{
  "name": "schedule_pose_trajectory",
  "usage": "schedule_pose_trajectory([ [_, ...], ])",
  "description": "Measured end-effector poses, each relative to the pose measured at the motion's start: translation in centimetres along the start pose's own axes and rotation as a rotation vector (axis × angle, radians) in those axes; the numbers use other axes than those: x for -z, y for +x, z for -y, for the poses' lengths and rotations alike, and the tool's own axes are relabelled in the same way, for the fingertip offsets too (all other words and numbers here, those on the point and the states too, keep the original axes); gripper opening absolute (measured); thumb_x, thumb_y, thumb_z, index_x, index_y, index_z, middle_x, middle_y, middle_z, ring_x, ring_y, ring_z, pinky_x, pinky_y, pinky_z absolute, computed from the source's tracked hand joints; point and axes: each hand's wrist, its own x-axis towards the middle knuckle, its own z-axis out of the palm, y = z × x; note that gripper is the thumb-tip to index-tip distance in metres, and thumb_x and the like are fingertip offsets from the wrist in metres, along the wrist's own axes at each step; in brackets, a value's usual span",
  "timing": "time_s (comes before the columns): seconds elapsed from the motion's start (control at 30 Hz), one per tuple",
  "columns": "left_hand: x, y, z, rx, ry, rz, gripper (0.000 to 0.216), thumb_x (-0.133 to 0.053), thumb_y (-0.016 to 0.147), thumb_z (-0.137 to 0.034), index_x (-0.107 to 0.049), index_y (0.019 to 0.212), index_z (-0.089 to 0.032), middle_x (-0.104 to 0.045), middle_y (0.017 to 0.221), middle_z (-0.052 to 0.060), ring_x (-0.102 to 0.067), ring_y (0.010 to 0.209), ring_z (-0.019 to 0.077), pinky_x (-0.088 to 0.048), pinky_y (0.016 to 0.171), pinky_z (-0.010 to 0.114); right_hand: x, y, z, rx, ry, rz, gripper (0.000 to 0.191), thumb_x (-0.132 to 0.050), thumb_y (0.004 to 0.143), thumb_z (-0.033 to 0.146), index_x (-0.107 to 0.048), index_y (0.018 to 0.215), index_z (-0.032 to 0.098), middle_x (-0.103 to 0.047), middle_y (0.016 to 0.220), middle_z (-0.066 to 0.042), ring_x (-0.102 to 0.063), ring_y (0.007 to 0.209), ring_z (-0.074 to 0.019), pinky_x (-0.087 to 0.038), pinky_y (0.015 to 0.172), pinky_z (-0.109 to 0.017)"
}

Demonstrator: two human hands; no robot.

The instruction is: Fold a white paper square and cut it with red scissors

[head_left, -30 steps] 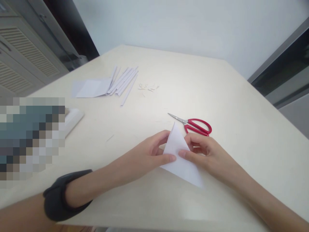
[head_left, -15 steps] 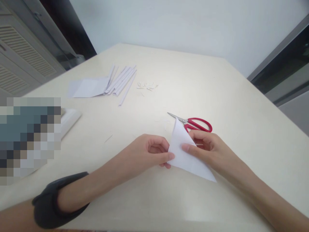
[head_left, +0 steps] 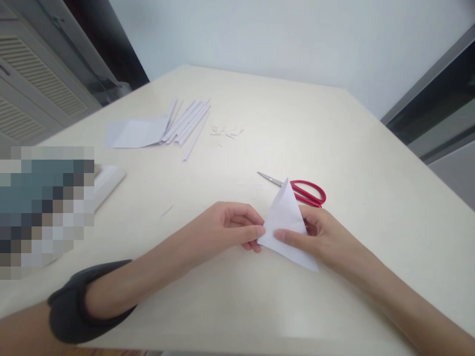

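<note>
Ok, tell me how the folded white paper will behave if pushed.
The folded white paper is probably light, with thin edges. It seems fairly stiff: its tip juts beyond the right hand without drooping. Pressed, its pointed corner may crease.

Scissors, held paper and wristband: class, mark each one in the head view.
Scissors (head_left: 298,189): head view, on the red handles.
Held paper (head_left: 286,213): head view, on its middle, above the right thumb.
Wristband (head_left: 67,314): head view, on its black outer side.
</note>
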Motion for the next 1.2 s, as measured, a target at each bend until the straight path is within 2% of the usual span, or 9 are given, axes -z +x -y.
schedule_pose_trajectory([
  [0.17,0.0,-0.1,0.0,-0.042,0.035,-0.001,0.016,-0.065,0.079,-0.031,-0.070,0.069,-0.020,-0.071,0.063,0.000,-0.066,0.065,0.0176,-0.054,0.069,0.029,0.2,-0.1,-0.2,-0.007,-0.028,-0.013,0.013,-0.063,0.084,0.031,-0.064,0.086,0.019,-0.067,0.083,-0.003,-0.061,0.070,-0.0187,-0.044,0.056,-0.028],
  [0.37,0.7,0.1,-0.1,0.032,0.027,0.072,0.008,-0.072,0.074,-0.028,-0.069,0.074,-0.021,-0.073,0.069,0.000,-0.067,0.070,0.0170,-0.051,0.070,0.027,0.3,-0.1,-0.3,0.010,-0.012,-0.004,0.013,-0.062,0.085,0.031,-0.063,0.087,0.018,-0.068,0.085,-0.005,-0.064,0.071,-0.0205,-0.045,0.057,-0.029],
  [0.5,0.9,0.2,0.1,0.023,0.040,0.103,0.006,-0.071,0.073,-0.024,-0.068,0.077,-0.021,-0.074,0.076,0.001,-0.067,0.074,0.0173,-0.050,0.070,0.027,0.2,0.0,-0.2,0.023,-0.004,-0.004,0.011,-0.062,0.083,0.028,-0.061,0.087,0.017,-0.068,0.086,-0.005,-0.064,0.073,-0.0218,-0.046,0.058,-0.030],
  [0.63,0.8,-0.1,-0.1,-0.034,0.119,0.081,0.003,-0.067,0.075,-0.023,-0.068,0.077,-0.021,-0.072,0.078,0.000,-0.068,0.078,0.0189,-0.051,0.073,0.028,0.0,-0.1,-0.1,0.005,-0.030,-0.025,0.015,-0.062,0.084,0.030,-0.063,0.090,0.017,-0.067,0.085,-0.005,-0.063,0.072,-0.0213,-0.045,0.057,-0.030],
  [0.9,0.7,-0.4,-0.5,-0.091,0.164,0.043,0.005,-0.064,0.076,-0.019,-0.067,0.076,-0.022,-0.071,0.077,-0.002,-0.067,0.077,0.0172,-0.051,0.074,0.028,0.0,0.0,-0.1,0.005,-0.078,-0.084,0.017,-0.063,0.083,0.034,-0.063,0.084,0.017,-0.066,0.079,-0.004,-0.061,0.067,-0.0190,-0.042,0.053,-0.027],
  [1.2,0.9,-0.1,-0.6,-0.097,0.157,0.016,0.003,-0.066,0.079,-0.023,-0.066,0.081,-0.020,-0.073,0.078,0.000,-0.068,0.079,0.0172,-0.052,0.076,0.029,0.0,0.0,-0.1,0.086,-0.041,-0.106,0.012,-0.063,0.084,0.030,-0.062,0.082,0.018,-0.064,0.079,-0.002,-0.059,0.069,-0.0161,-0.042,0.055,-0.024],
])
